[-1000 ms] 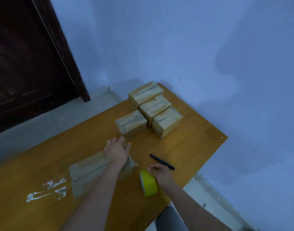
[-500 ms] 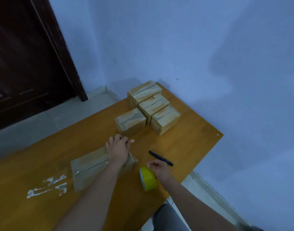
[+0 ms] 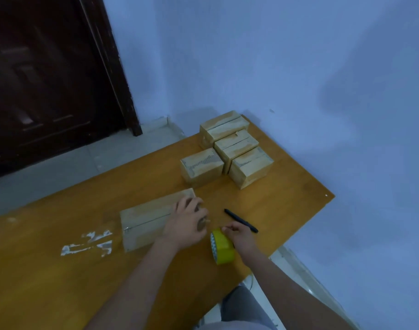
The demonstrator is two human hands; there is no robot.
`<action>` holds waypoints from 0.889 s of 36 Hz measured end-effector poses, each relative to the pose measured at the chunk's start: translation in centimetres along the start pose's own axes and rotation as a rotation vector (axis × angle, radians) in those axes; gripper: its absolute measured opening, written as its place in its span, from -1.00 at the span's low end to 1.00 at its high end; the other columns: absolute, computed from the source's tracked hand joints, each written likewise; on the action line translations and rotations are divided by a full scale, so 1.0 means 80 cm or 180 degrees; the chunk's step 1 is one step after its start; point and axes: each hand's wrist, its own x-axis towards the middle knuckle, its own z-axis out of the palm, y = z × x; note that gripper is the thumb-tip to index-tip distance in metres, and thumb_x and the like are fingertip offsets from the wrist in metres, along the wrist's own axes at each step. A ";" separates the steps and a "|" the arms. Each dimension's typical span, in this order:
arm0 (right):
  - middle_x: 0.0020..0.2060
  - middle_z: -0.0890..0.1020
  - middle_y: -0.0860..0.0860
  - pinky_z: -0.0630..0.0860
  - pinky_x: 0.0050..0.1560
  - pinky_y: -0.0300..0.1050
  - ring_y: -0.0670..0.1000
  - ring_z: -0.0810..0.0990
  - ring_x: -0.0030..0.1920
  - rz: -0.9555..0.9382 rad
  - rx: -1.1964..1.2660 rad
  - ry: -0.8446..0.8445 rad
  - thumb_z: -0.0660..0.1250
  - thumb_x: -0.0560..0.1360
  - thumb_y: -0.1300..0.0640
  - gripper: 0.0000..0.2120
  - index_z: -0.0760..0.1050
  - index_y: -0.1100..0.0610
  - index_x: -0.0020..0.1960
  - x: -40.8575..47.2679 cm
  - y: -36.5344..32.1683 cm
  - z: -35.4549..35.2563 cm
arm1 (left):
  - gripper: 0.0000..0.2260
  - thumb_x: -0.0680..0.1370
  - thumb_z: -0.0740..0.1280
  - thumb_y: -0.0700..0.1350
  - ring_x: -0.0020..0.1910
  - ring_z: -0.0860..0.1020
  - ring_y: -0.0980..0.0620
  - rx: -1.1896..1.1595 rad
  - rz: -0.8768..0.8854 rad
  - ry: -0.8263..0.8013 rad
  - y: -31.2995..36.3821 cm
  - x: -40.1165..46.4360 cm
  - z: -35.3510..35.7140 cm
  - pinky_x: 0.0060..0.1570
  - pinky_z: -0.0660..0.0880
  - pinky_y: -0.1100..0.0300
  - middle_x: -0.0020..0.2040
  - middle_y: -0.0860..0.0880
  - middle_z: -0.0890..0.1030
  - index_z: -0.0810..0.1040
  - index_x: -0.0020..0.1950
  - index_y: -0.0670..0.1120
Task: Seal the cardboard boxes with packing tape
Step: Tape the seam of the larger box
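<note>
On the wooden counter [image 3: 84,282] we count five cardboard boxes in all. Nearest us lies one long box [image 3: 146,222], flat on its side, its top seam showing as a dark line along its length. Our left hand [image 3: 187,225] rests on the right end of this box, fingers curled over the end flap; whether they pinch a strip of tape there we cannot tell, as that spot is blurred. Our right hand [image 3: 239,236] grips the one roll of yellow packing tape [image 3: 222,246], which stands on edge on the counter just to the right of the long box, close to the counter's near edge.

Farther back, toward the far right corner against the blue wall [image 3: 299,67], stand four smaller boxes. Three of them form a row, touching one another: the rear box [image 3: 224,131], the middle box [image 3: 237,147] and the front box [image 3: 251,166], each with an open-looking seam along its top. A fourth box [image 3: 201,167] sits just left of that row, touching it, with a pale strip along its top.

One black marker [image 3: 240,220] lies on the counter just beyond our right hand, apart from the boxes. We also see one patch of white scuffed residue [image 3: 89,242] on the counter, left of the long box. A dark door [image 3: 49,79] stands at upper left.
</note>
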 end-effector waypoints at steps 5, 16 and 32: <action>-0.25 0.55 0.00 0.44 -0.09 -0.12 -0.03 0.51 -0.19 -0.0015 0.0042 -0.0011 0.32 0.53 0.19 -0.90 0.56 0.15 -0.15 -0.001 0.002 0.000 | -0.86 0.43 0.43 -0.05 0.21 0.32 -0.18 0.0312 -0.0164 0.0372 0.007 0.003 0.015 0.10 0.46 -0.18 0.16 -0.10 0.53 0.55 -0.08 -0.04; -0.26 0.56 0.00 0.43 -0.17 -0.20 -0.05 0.51 -0.21 0.0032 0.0083 -0.0001 0.31 0.54 0.19 -0.89 0.56 0.14 -0.16 -0.005 0.000 0.000 | -0.74 0.57 0.17 -0.12 0.28 0.29 0.00 -0.0307 -0.0908 0.0808 0.042 0.009 0.025 0.28 0.26 0.16 0.25 0.01 0.41 0.45 0.24 -0.05; -0.13 0.57 -0.01 0.46 -0.01 -0.13 0.00 0.53 -0.05 0.0062 0.0022 -0.0122 0.29 0.55 0.19 -0.91 0.57 0.13 -0.05 -0.007 -0.008 -0.002 | -0.69 0.37 0.30 -0.45 -0.14 0.34 0.06 -0.1096 -0.0935 0.0896 -0.010 -0.052 0.015 -0.27 0.29 0.27 -0.29 0.06 0.49 0.52 -0.38 -0.04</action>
